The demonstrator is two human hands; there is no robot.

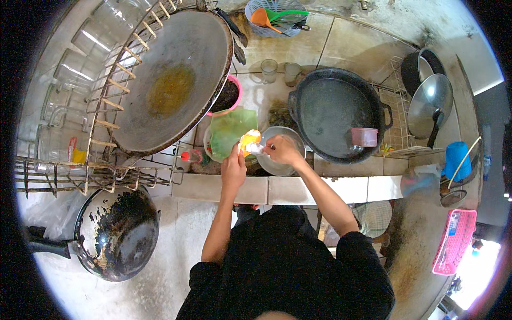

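Observation:
Over the counter's front edge, my left hand (233, 168) grips a small bright orange-and-white item (250, 142); glare hides whether it is a packet or a cloth. My right hand (284, 150) pinches the white end of it from the other side, fingertips together. Partly behind my right hand is a round metal bowl (281, 169). Just left of the item lies a pale green plastic bag or sheet (230, 133), spread over a container. Beyond it stands a pink-rimmed tub (238, 92) with dark contents.
A large black basin (333, 106) at right holds water and a pink cup (364, 137). At left, a big wok (181, 64) leans beside a wire rack (110, 101) of glass mugs. Two glasses (269, 69) and a utensil basket (290, 28) stand behind. A blackened pan (117, 234) hangs lower left.

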